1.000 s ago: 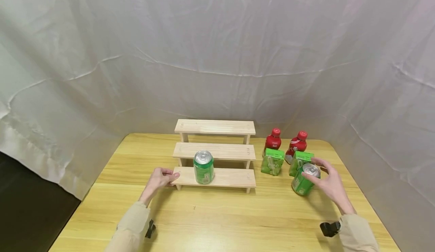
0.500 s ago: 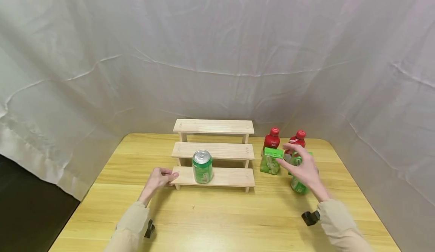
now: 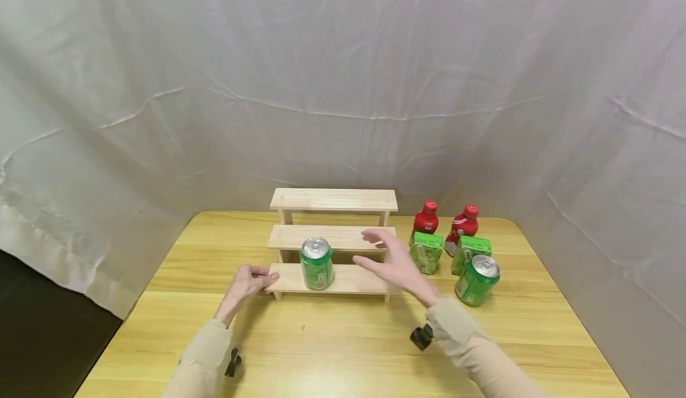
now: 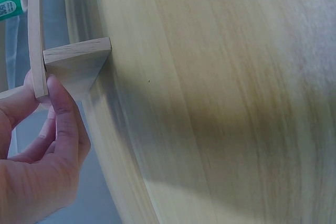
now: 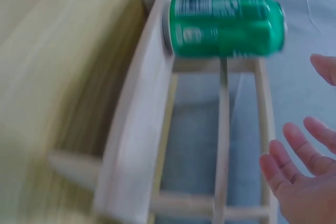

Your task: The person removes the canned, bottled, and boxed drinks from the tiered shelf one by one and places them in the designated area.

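A three-step wooden shelf (image 3: 354,279) stands on the table, and a green can (image 3: 316,264) sits upright on its lowest step. With thumb and fingers my left hand (image 3: 246,285) pinches the left end of that step; the left wrist view shows the board's end (image 4: 39,77) between them. My right hand (image 3: 396,264) hovers over the shelf's right part, fingers spread and holding nothing. In the right wrist view the can (image 5: 226,25) is apart from the fingers (image 5: 299,145).
At the right of the table (image 3: 343,350) stand a second green can (image 3: 477,282), two green drink cartons (image 3: 427,254) and two red-capped bottles (image 3: 426,222). A pale curtain (image 3: 343,88) hangs behind and along the sides.
My right hand has left the can at the right and moved left, over the shelf. That can stays by the cartons. My left hand keeps its pinch on the step.
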`<action>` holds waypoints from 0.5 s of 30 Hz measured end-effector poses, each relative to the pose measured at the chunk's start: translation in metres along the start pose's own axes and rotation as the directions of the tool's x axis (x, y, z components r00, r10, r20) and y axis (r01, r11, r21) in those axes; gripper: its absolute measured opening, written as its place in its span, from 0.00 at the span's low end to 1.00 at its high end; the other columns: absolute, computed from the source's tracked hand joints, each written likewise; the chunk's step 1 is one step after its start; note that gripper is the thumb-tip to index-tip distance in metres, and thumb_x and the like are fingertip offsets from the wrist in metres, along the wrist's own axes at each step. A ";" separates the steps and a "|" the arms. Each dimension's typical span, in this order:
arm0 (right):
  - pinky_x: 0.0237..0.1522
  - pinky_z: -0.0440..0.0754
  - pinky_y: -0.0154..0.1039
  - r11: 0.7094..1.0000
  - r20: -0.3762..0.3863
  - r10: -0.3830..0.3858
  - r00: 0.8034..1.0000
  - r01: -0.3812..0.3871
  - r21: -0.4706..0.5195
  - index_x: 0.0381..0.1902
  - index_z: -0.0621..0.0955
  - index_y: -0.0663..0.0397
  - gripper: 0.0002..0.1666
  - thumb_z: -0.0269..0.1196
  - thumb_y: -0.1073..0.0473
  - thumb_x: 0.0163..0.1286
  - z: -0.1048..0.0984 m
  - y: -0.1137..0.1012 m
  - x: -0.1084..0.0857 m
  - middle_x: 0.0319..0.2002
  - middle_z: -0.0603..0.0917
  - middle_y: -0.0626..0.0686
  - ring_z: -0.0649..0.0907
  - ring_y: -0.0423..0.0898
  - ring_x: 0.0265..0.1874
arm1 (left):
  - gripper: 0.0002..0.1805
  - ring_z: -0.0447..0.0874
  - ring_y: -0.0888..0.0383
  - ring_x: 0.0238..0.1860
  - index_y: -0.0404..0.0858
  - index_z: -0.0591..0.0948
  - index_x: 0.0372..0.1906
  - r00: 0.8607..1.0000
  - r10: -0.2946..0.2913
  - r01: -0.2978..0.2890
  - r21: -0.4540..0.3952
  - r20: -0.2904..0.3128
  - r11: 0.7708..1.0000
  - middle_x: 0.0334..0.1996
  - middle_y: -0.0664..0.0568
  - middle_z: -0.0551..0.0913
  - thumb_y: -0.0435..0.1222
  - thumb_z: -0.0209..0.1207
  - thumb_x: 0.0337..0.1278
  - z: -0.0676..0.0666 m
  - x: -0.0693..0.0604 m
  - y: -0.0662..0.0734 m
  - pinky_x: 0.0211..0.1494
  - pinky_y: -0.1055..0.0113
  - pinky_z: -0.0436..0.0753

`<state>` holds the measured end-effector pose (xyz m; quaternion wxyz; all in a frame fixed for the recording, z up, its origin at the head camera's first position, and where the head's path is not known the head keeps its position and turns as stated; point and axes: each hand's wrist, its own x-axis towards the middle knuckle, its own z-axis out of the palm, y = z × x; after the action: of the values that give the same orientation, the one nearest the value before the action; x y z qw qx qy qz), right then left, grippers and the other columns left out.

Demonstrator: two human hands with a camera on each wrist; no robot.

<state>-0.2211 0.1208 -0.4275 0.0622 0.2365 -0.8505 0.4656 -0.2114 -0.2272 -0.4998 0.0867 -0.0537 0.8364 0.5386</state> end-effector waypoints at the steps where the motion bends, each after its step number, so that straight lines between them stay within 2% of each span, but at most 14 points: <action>1: 0.64 0.78 0.60 1.000 0.015 0.015 1.000 -0.015 0.009 0.64 0.75 0.60 0.36 0.73 0.53 0.62 0.007 -0.002 0.002 0.60 0.81 0.62 0.79 0.62 0.60 | 0.26 0.85 0.59 0.31 0.16 0.77 0.52 1.000 0.002 -0.002 0.001 0.000 1.000 0.40 0.33 0.86 0.37 0.65 0.65 0.000 0.000 0.000 0.45 0.59 0.91; 7: 0.68 0.75 0.58 0.997 0.082 0.035 0.996 -0.041 0.073 0.67 0.73 0.60 0.39 0.73 0.52 0.62 0.039 -0.009 0.014 0.63 0.78 0.62 0.77 0.60 0.63 | 0.25 0.84 0.60 0.30 0.16 0.77 0.52 1.000 -0.002 0.002 -0.005 -0.004 1.000 0.38 0.36 0.87 0.37 0.65 0.64 -0.001 -0.001 0.000 0.44 0.60 0.91; 15: 0.70 0.74 0.58 0.981 0.130 0.055 0.990 -0.078 0.180 0.69 0.70 0.56 0.43 0.75 0.55 0.60 0.066 -0.014 0.023 0.66 0.75 0.58 0.76 0.57 0.64 | 0.25 0.84 0.60 0.30 0.17 0.77 0.53 1.000 -0.012 0.012 0.006 -0.016 1.000 0.39 0.34 0.86 0.37 0.65 0.64 0.000 -0.001 0.001 0.44 0.60 0.91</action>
<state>-0.2272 0.0526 -0.4461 -0.0285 0.2413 -0.8132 0.5288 -0.2104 -0.2269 -0.4989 0.0835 -0.0628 0.8384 0.5350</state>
